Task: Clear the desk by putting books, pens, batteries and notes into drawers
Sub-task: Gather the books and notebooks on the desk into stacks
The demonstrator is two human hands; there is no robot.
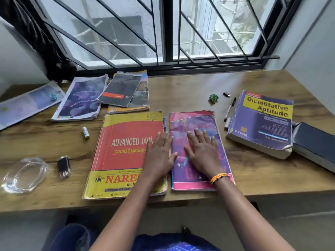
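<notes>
the left hand [159,154] lies flat with fingers straight on the right edge of the red and yellow java book [125,156], grasping nothing. the right hand [201,151] rests flat, fingers spread, on the pink book [197,174] just beside it. a blue pen [164,125] lies in the gap between these two books. a battery [86,132] sits left of the java book. the purple aptitude book [262,122] lies well to the right on the wooden desk [181,93], with a black pen [229,108] beside it.

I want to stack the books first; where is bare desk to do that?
Bare wood lies between the pink book and the Quantitative Aptitude book, and behind the pink book toward the window. The far left corner is crowded with overlapping booklets.
</notes>
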